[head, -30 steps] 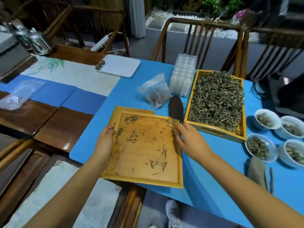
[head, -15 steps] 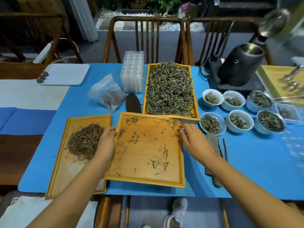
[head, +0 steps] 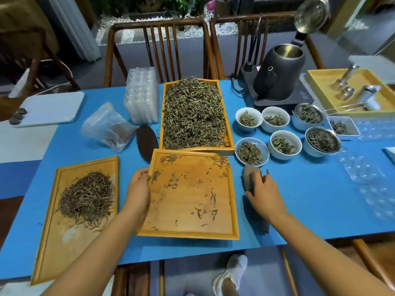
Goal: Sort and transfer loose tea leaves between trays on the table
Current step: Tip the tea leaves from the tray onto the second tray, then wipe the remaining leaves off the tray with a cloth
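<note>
Here, middle tray (head: pixel 190 210) between hands, left hand (head: pixel 139 189) gripping its edge

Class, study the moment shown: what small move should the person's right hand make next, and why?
Probably close the right hand on the dark scoop under its fingers and lift it, since the middle tray, held by the left hand, carries only scattered leaves to sweep up.

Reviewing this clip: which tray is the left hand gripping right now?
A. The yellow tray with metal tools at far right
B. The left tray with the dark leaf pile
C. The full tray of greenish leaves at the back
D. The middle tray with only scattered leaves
D: the left hand grips the left rim of the middle tray, which carries only scattered leaves.
</note>
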The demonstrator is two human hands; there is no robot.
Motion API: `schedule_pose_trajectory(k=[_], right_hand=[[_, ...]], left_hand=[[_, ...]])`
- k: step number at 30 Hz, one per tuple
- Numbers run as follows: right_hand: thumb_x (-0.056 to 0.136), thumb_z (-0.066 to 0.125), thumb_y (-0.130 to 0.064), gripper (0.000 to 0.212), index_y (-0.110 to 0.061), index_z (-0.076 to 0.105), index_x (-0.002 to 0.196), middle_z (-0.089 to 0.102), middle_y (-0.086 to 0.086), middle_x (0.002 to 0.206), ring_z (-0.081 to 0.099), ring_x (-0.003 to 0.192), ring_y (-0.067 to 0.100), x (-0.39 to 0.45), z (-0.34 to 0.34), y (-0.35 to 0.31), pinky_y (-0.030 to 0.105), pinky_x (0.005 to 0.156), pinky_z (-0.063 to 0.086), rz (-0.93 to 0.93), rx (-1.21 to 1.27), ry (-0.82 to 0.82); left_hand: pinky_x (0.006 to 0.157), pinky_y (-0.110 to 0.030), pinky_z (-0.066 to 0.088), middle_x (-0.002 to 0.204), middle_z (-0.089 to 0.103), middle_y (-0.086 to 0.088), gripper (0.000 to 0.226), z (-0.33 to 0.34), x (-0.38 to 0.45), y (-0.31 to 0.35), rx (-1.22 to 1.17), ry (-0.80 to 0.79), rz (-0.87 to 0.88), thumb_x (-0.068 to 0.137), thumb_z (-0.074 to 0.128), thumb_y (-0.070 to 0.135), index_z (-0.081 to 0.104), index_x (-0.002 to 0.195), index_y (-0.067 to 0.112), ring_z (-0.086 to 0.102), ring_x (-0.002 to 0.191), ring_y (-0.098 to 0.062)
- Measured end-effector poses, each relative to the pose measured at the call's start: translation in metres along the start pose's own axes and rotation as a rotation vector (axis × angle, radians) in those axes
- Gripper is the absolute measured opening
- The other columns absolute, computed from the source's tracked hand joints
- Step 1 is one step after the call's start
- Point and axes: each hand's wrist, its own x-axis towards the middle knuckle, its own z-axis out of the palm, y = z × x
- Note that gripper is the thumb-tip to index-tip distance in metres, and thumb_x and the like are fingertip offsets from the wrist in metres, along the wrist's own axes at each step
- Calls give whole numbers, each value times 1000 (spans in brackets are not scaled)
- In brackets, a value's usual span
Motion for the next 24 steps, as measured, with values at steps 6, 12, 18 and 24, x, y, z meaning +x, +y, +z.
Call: schedule_pose_trajectory(k=[6,12,18,24], right_hand=[[89,50,-14,48,-11,31,134,41,22,121,47,104,39,3,12,2,41,85,45,7,-40,-30],[85,48,-2,44,-9,37,127,41,22,118,46,100,38,8,11,-8,38,83,40,-28,-50,-47],[82,51,1,48,-12,39,127,41,19,113,43,98,33,8,-2,-37,34,77,40,-138,25,-4],[85,47,1,45,-11,42,127,40,20,112,41,96,35,10,-21,-92,38,79,39,-292,96,92]], left_hand=[[74,-40,54,95,66,-3,27,-3,4,0,8,-8,-25,93,33,20,59,93,30,64,88,-22],[69,-38,52,97,65,-5,28,-18,6,-2,-33,16,-26,95,32,17,59,98,26,63,86,-21],[86,-48,51,105,64,-9,28,-43,7,-2,-44,66,-32,94,33,19,57,91,32,62,95,-27],[70,-37,49,112,64,-3,30,-77,3,-8,-62,130,-28,94,34,22,60,106,28,61,96,-21]])
